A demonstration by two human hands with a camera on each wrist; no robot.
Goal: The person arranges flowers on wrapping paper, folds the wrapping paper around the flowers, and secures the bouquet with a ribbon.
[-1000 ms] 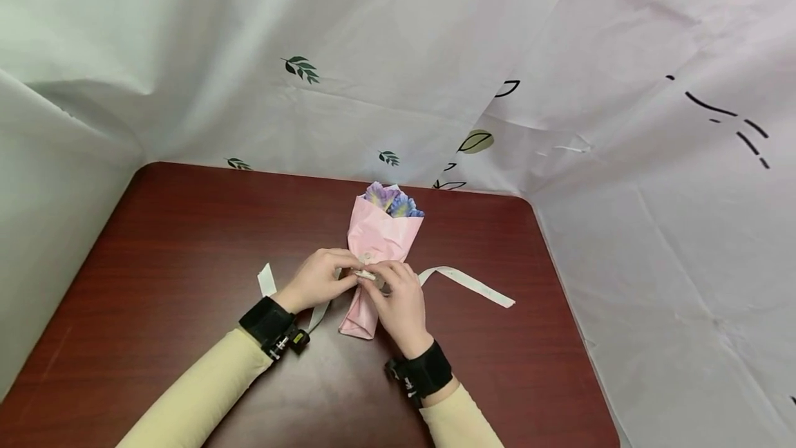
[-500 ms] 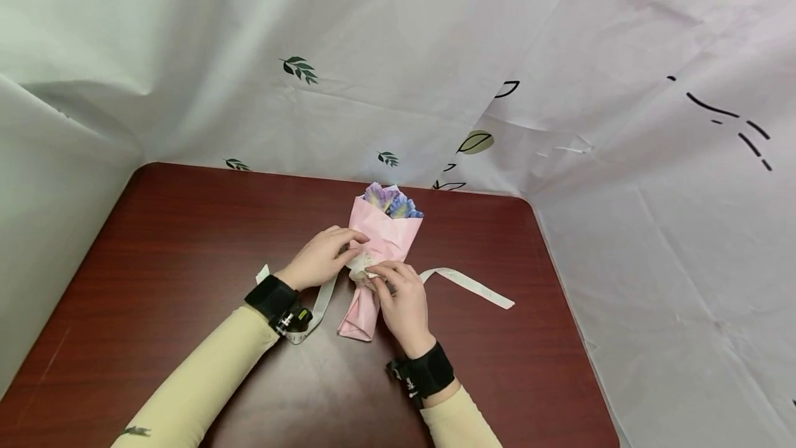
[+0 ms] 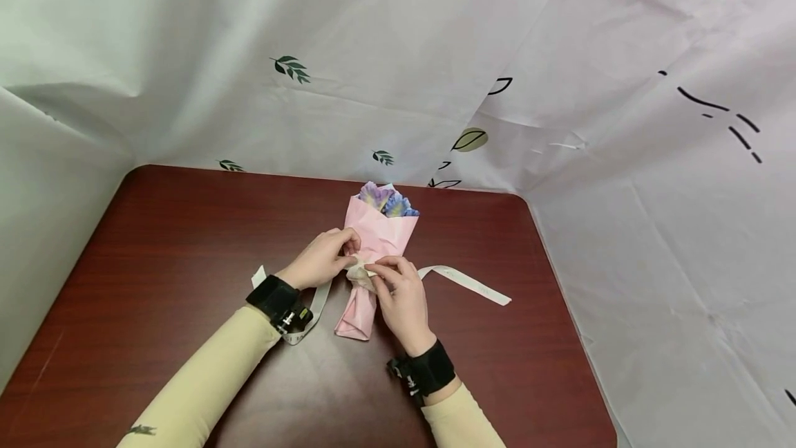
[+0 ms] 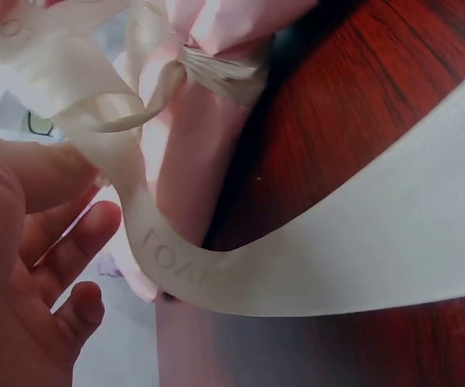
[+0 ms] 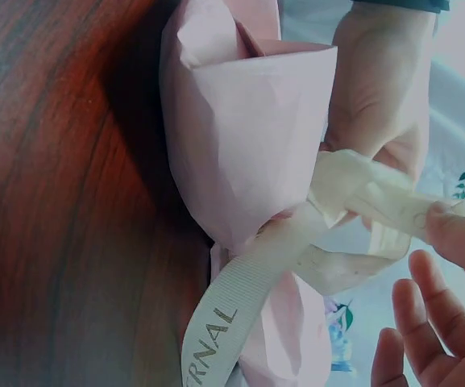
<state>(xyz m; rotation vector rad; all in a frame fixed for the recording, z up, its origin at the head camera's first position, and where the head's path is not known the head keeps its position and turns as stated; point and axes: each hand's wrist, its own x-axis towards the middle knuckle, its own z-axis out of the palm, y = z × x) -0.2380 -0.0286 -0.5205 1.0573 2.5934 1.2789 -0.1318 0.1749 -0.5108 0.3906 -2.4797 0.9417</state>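
A bouquet of purple and blue flowers [image 3: 385, 200] in pink wrapping paper [image 3: 378, 230] lies on the table. Cream ribbon [image 3: 469, 284] with printed letters circles its narrow waist, with a loop and folds at the knot [image 5: 333, 189]. My left hand [image 3: 318, 258] is at the left of the knot; its thumb and fingers pinch the ribbon in the left wrist view, though the contact is partly hidden. From the right, my right hand [image 3: 403, 299] pinches a ribbon fold between thumb and finger, its other fingers loosely bent in the right wrist view.
The bouquet lies on a dark red wooden table [image 3: 186, 240] with rounded corners. One ribbon tail stretches right; another curves left beneath the left wrist. White curtain fabric [image 3: 348, 109] with leaf prints surrounds the far side and both ends.
My left hand has drawn back up and left from the knot, and its fingers have since curled inward. The right hand keeps its place at the ribbon. The head view has shifted slightly.
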